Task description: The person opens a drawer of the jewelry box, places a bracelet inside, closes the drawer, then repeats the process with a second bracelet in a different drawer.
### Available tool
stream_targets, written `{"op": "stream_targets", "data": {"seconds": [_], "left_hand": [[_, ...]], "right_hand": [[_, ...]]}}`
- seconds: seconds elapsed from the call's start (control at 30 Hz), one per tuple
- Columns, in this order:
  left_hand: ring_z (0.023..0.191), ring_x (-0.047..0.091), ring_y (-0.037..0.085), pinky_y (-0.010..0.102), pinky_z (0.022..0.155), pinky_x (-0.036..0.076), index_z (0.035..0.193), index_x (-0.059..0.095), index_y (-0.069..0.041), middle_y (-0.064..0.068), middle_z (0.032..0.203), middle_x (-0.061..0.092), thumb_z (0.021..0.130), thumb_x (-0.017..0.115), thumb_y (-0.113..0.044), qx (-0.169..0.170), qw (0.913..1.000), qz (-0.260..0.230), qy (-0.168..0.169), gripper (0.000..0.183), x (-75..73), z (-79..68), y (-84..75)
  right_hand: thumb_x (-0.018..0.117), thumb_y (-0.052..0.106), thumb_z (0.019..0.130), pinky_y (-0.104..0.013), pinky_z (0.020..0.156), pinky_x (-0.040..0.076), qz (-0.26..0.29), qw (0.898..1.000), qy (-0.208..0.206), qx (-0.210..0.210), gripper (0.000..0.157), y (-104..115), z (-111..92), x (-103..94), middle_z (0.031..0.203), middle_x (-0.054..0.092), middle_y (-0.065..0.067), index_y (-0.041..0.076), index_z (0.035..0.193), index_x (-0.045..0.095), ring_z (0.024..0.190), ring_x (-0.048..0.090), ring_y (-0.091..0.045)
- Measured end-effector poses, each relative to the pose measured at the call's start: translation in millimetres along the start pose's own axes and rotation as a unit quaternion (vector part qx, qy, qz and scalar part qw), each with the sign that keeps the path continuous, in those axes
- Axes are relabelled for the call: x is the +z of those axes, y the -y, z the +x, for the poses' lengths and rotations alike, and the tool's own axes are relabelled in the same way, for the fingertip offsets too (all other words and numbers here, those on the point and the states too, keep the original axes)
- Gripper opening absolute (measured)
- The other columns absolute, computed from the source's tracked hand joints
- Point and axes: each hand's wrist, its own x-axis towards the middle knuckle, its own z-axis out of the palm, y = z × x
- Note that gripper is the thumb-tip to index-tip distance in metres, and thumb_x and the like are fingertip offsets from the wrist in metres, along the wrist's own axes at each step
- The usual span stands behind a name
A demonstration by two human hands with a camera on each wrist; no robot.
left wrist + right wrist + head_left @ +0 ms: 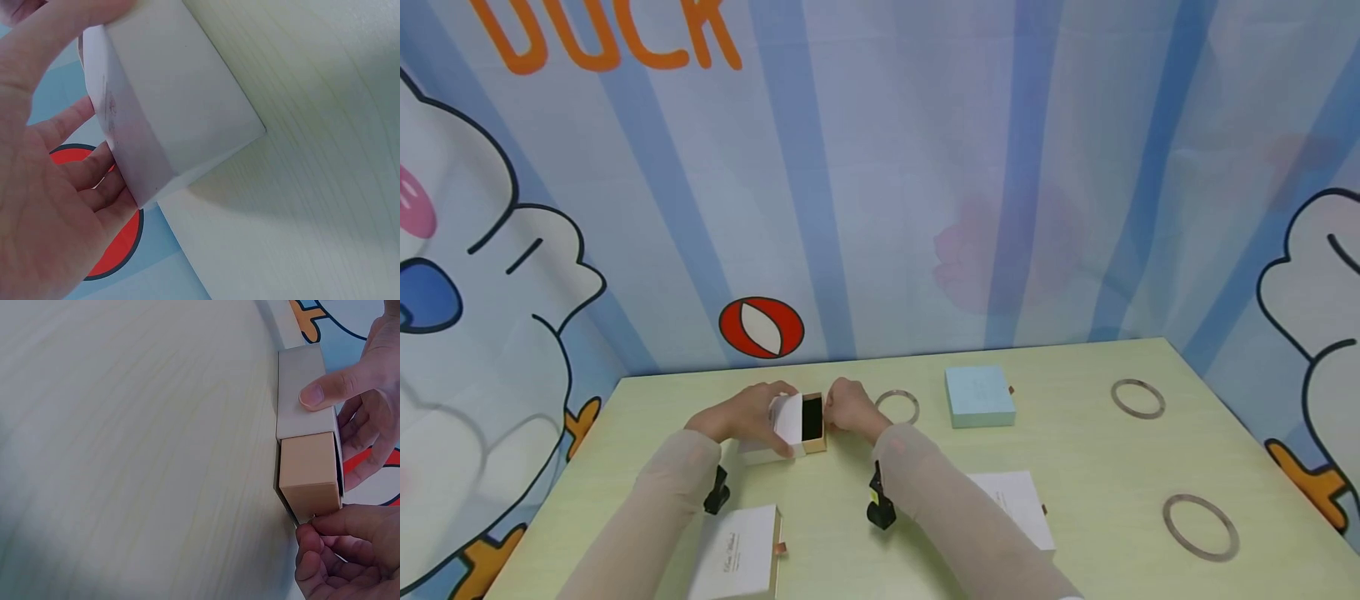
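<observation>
A white drawer-style gift box [788,419] lies at the left back of the table, its tan inner drawer [815,443] partly out and showing a black inside. My left hand [748,415] grips the white sleeve, thumb on the near side and fingers along the far side, as the left wrist view also shows around the sleeve [187,81]. At the drawer's front face, the thumb and index finger of my right hand [344,556] pinch together; the pull tab there is hidden by the fingertips. A grey ring [898,406] lies just behind my right wrist.
Two more white boxes, one at the front left [735,550] and one partly behind my right forearm [1018,504], lie on the table [1097,467]. A pale blue box [980,397] stands at the back. Two rings [1138,398] lie at the right. A printed curtain [910,208] hangs behind.
</observation>
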Motion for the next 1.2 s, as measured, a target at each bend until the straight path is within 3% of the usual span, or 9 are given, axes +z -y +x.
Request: {"op": "stream_targets", "data": {"seconds": [1.2], "left_hand": [[0.114,0.049,0.031,0.059,0.1,0.043,0.139,0.051,-0.009,0.014,0.132,0.054,0.063,0.096,-0.029,0.009,1.0,0.001,-0.004,0.091,-2.4,-4.5,-6.8]], "right_hand": [[0.063,-0.005,0.09,-0.022,0.042,0.03,-0.029,0.999,0.004,0.014,0.054,-3.6,0.4,-4.7,0.044,0.048,0.003,0.012,0.044,0.04,0.04,0.034,-0.012]]}}
